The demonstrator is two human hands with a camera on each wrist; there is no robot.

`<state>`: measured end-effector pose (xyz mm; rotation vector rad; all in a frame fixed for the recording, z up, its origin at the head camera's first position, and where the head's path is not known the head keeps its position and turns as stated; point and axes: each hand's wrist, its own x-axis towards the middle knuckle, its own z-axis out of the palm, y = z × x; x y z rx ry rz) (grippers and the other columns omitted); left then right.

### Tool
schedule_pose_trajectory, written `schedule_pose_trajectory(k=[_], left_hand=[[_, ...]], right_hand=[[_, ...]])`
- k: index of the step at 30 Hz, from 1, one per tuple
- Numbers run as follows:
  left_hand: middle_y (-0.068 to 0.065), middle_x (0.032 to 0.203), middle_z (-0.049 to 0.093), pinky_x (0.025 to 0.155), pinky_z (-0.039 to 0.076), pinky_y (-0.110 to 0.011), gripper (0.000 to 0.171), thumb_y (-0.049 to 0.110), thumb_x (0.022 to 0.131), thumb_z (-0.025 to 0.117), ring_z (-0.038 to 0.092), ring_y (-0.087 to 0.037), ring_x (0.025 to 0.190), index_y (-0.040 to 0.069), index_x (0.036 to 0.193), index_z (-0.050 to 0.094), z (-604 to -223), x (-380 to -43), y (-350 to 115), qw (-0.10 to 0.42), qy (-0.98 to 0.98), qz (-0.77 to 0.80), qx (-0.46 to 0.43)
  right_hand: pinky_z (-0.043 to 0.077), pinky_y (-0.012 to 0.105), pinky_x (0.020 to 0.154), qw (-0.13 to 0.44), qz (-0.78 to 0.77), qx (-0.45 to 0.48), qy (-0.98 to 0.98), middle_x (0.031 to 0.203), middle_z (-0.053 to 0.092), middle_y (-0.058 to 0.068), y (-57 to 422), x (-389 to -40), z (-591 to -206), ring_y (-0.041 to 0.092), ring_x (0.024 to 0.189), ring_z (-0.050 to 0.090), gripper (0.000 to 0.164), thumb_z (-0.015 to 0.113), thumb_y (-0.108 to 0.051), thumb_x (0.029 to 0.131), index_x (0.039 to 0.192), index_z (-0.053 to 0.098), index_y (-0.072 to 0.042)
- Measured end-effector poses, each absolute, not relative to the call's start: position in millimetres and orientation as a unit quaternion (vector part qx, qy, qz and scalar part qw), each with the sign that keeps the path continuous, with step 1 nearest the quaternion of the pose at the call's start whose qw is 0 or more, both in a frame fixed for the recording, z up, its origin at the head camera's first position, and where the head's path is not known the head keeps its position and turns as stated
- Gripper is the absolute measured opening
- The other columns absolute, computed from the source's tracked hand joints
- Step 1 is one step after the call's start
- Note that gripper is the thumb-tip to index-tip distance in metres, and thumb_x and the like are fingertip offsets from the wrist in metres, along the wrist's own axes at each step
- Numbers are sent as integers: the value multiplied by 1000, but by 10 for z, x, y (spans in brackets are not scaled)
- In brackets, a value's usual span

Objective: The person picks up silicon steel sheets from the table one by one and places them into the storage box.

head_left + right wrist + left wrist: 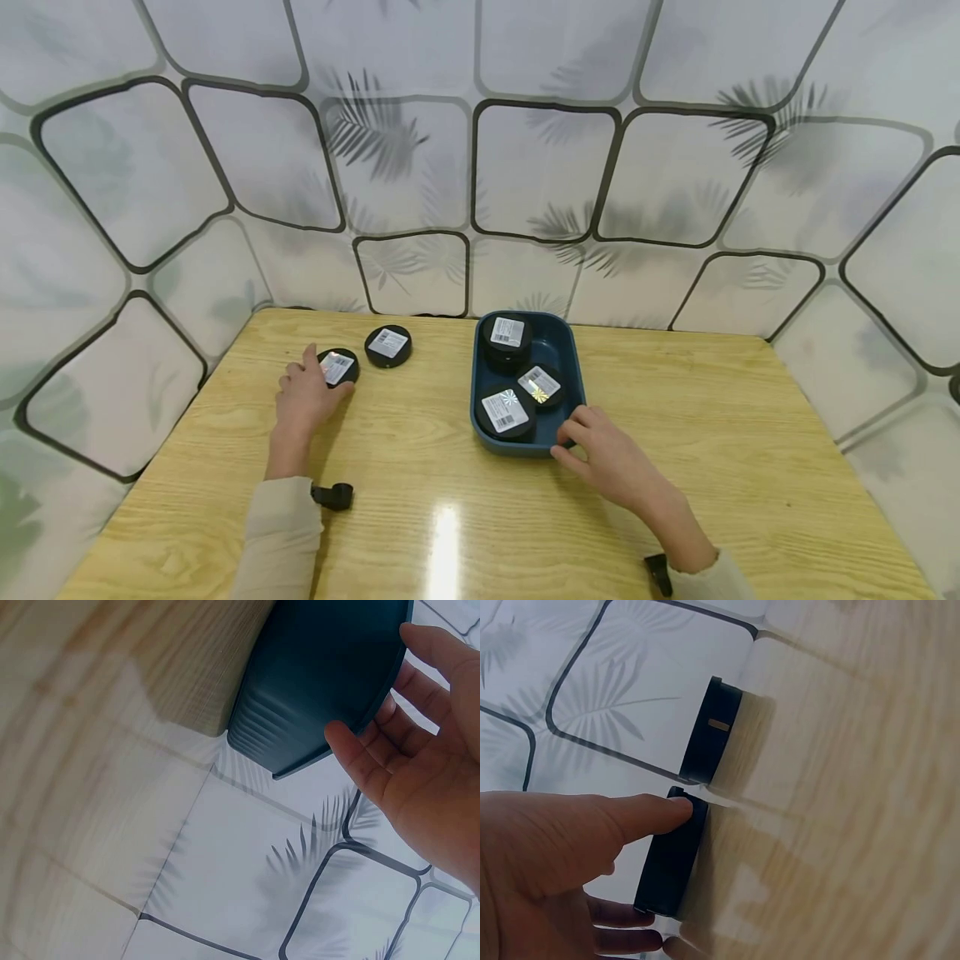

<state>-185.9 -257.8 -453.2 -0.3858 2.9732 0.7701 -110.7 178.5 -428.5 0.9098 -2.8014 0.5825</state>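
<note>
My left hand (303,402) has its thumb and fingers around a flat round black container (337,368) with a white barcode label on top. In the left wrist view the thumb presses one side of this container (671,859) and the fingers lie at the other side. A second round black container (388,347) lies just right of it. My right hand (611,458) holds the rim of a blue rectangular tray (517,449) at its near right corner. In the right wrist view the thumb is outside the tray wall (322,690), with the fingers at the rim.
Inside the tray are several black containers with labels, among them one at the front (506,414), one in the middle (542,385) and a stacked one at the back (507,337). The wooden table (675,400) ends at a patterned curtain (540,175) behind.
</note>
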Motion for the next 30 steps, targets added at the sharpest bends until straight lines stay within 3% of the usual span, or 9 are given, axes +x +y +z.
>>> schedule_pose_trajectory(k=[6,11,17,30], left_hand=[[-49,133,28,97,34,-72,98,38,91,66,32,-65,123,-15,148,7,-4493,-1812,-2603,40,964,239,-114],[-47,125,33,93,37,-70,95,41,89,68,35,-63,118,-24,139,19,-4440,-1777,-2597,63,967,222,-109],[-44,117,36,91,39,-67,87,43,88,68,36,-60,115,-25,129,35,-4386,-1759,-2581,94,970,200,-104],[-38,110,43,91,40,-66,80,39,84,74,41,-55,111,-23,124,42,-4189,-1683,-2445,142,973,163,-75]], right_hand=[[46,29,72,73,194,306,-929,86,48,-11,1777,-1109,-4291,8,83,45,10,75,-18,89,86,66,-19],[46,29,72,73,192,303,-931,86,48,-10,1781,-1113,-4291,8,82,45,10,75,-18,89,86,66,-19],[46,28,72,71,193,301,-931,86,48,-10,1778,-1111,-4291,8,83,45,10,75,-19,89,86,66,-20],[46,28,72,68,194,303,-930,86,49,-9,1778,-1112,-4273,9,82,45,10,75,-18,89,85,66,-19]])
